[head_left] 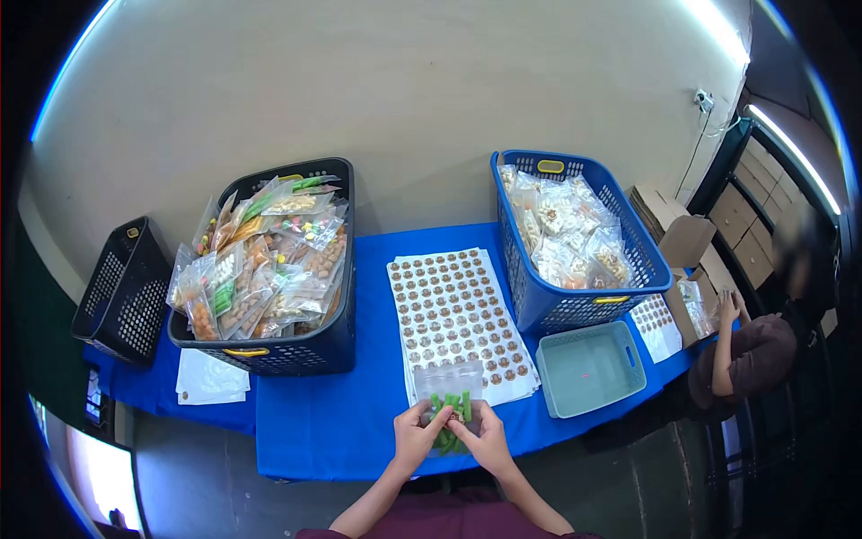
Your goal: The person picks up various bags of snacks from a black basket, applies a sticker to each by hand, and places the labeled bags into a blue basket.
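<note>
Between my two hands, at the front edge of the blue-covered table, is a clear plastic bag (452, 382) with green stick-like pieces inside. My left hand (420, 435) grips the bag's left side, its thumb on the front. On the other side my right hand (483, 437) grips it too, the thumb pressing near a small round brown sticker (456, 416). Just beyond the bag lies a stack of white sheets (453, 314) covered with rows of round brown stickers.
A dark basket (260, 355) heaped with snack bags stands left; a blue basket (584, 310) of pale-filled bags stands right. Near it sit a green tray (588, 406) and cardboard box (700, 310). Another dark basket (135, 305) is far left. Another person (754, 359) works at right.
</note>
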